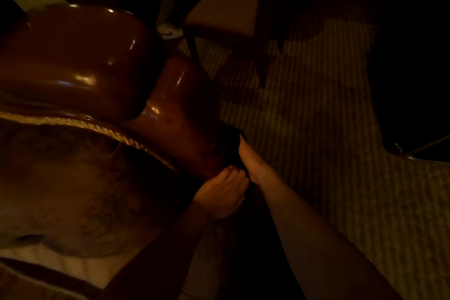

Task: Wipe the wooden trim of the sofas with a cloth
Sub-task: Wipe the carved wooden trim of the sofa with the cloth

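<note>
Dim room. Dark cloth point(231, 146) pressed against glossy wooden trim point(180, 109) of the sofa arm, gripped by right hand point(253, 165); left hand point(224, 192) curled, pinching its lower edge. Could bunch or slip off the curved polish; could miss patches in such gloom.

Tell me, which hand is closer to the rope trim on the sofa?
Left. The left hand sits at the foot of the shiny wooden trim, just past where the rope trim ends. The right hand, pressing the dark cloth, is farther out, toward the carpet.
</note>
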